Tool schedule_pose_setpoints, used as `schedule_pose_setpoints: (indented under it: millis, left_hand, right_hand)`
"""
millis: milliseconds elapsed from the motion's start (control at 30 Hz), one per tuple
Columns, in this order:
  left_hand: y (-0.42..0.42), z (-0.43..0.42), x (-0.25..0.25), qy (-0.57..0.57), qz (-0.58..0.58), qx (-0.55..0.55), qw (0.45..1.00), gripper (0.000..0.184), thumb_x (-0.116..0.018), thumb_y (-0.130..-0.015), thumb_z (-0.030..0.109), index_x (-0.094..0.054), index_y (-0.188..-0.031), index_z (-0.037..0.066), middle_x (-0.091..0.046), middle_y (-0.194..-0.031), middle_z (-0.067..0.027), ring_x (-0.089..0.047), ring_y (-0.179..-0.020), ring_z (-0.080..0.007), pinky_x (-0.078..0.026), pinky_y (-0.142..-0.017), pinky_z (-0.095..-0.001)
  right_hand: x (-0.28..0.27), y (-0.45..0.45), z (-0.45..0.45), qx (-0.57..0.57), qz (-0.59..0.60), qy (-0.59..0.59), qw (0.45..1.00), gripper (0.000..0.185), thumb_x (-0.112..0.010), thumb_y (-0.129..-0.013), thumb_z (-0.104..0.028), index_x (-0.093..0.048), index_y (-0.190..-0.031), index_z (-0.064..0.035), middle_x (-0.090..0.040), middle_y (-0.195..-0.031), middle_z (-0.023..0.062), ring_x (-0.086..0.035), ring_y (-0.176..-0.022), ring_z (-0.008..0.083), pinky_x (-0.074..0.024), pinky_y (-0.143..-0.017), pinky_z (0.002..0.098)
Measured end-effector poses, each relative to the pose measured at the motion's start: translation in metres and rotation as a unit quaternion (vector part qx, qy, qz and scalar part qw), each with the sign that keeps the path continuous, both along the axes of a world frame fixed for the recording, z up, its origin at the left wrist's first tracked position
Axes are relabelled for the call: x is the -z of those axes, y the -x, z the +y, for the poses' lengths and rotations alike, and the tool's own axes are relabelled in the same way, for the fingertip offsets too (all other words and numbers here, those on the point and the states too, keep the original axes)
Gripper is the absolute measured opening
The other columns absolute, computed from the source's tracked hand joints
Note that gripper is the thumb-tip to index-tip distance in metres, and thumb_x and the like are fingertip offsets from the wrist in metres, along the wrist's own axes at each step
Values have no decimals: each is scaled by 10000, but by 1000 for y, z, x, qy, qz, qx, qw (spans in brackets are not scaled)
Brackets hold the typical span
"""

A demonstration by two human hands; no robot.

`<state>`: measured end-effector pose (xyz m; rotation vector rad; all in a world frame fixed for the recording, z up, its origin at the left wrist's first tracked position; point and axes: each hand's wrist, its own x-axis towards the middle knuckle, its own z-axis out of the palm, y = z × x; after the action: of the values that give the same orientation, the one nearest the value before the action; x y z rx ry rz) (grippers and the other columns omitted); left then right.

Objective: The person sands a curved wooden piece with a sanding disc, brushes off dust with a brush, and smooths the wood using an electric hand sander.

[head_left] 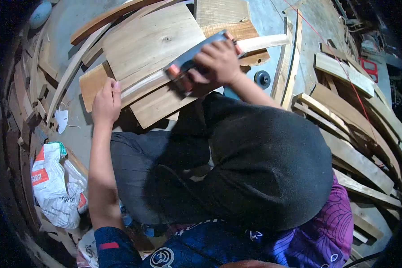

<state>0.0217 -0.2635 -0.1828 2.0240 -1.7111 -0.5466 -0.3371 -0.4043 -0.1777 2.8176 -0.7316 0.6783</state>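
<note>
My right hand [216,62] is wrapped round a long dark blue-grey tool with orange ends [190,56]; its exact kind is unclear. The tool lies across a narrow pale wooden strip [143,86], which comes out again on the tool's far right side. My left hand [107,100] is closed at the strip's left end, thumb up, beside a brown board [94,82]. Beneath and behind the strip lie a wide pale board [156,40] and a lower board [158,107]. My palm and fingers hide part of the tool.
Long wooden planks [353,147] are piled at the right, and more wood pieces stand along the left. A white printed sack [53,192] is at the lower left. A round black disc [262,79] lies right of my right hand. My dark-clad leg [263,165] fills the middle foreground.
</note>
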Motion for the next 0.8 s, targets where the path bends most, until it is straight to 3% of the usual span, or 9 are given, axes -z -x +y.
schedule_pose_setpoints:
  millis: [67,233,367,433,500,567,600,700,800]
  left_hand:
    - [1,1,-1,3,5,-10,1000,309,-467,-1065,357,-580,-1028,72,-687,-856,-207,-674,-868,-439,-497,-727,-527]
    - [-2,-4,2,66,13,-20,998,239,-551,-1031,288,-612,-1107,70,-630,-886,-116,-646,-827,-316,-519,-742,-428]
    - [0,-3,2,75,15,-23,997,306,-559,-1024,301,-618,-1193,53,-628,-956,-124,-643,-884,-291,-516,-782,-410]
    - [-8,-3,7,130,39,-4,991,366,-566,-1019,305,-605,-1250,24,-623,-1001,-130,-634,-944,-275,-508,-843,-382]
    - [-2,-6,-13,197,52,-12,979,412,-567,-1016,332,-600,-1250,-6,-609,-1093,-155,-604,-1046,-308,-473,-954,-397]
    - [14,-7,-44,217,125,-23,968,465,-615,-986,390,-600,-1251,8,-586,-1180,-171,-568,-1122,-346,-437,-1020,-443]
    - [28,-5,-62,193,63,0,979,507,-651,-959,428,-597,-1261,24,-583,-1200,-167,-562,-1148,-348,-434,-1031,-450]
    - [89,-2,-97,40,-21,11,999,708,-739,-855,592,-580,-1308,72,-553,-1289,-166,-531,-1273,-372,-414,-1081,-498]
    - [115,-15,-82,23,-95,-5,995,688,-685,-895,611,-621,-1308,64,-626,-1263,-186,-630,-1158,-382,-505,-957,-472]
  right_hand:
    - [3,39,-29,9,-54,55,997,303,-746,-749,-386,-666,-928,-155,-623,-961,57,-602,-956,286,-432,-916,468]
    - [-15,86,-61,243,-24,50,968,260,-723,-815,-401,-682,-897,-157,-638,-927,33,-581,-902,268,-441,-811,424]
    - [-20,20,-14,139,-83,-6,987,301,-744,-846,-432,-738,-987,-165,-689,-1047,58,-629,-1012,253,-426,-878,393]
    - [-40,-23,5,5,-180,-159,971,374,-801,-825,-407,-731,-1054,-119,-669,-1153,124,-640,-1089,336,-496,-948,448]
    - [-70,-28,0,-30,-226,-155,961,348,-824,-828,-255,-743,-1142,-131,-685,-1212,90,-627,-1141,292,-483,-976,405]
    - [-79,-10,-34,62,-274,-62,958,296,-799,-866,-221,-734,-1127,-97,-721,-1136,145,-673,-1059,322,-521,-915,410]
    - [-85,0,-39,153,-249,-111,950,275,-758,-909,-263,-723,-1107,-75,-723,-1104,156,-684,-1031,334,-525,-915,415]
    - [-52,33,-64,165,-152,-119,967,293,-708,-948,-326,-717,-1107,-79,-720,-1093,151,-683,-1041,341,-525,-926,429]
    - [-6,51,-62,229,-50,-155,960,285,-661,-957,-358,-725,-1061,-101,-708,-1053,156,-679,-1008,364,-535,-900,454]
